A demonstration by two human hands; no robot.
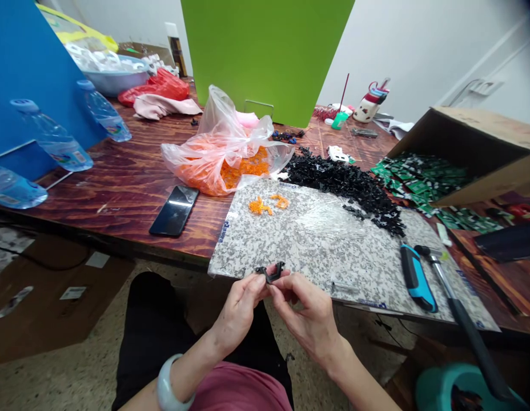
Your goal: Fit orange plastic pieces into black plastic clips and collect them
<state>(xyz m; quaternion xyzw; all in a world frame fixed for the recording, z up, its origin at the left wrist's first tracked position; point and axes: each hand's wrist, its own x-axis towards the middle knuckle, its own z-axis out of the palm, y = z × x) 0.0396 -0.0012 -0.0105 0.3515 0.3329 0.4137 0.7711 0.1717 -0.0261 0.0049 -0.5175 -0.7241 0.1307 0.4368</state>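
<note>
My left hand (239,308) and my right hand (305,311) meet just in front of the near edge of a speckled granite slab (333,251). Together they pinch a small black plastic part (271,271) between their fingertips. A few orange plastic pieces (260,205) lie on the slab's far side. Behind them, a clear bag (222,148) holds more orange pieces. A heap of black plastic parts (346,182) spreads across the slab's far right.
A black phone (175,210) lies on the wooden table (132,177) left of the slab. Water bottles (55,137) stand at the left. A blue-handled tool (414,277) and a hammer (457,308) lie at the right. A tipped cardboard box (483,154) spills green boards (419,177).
</note>
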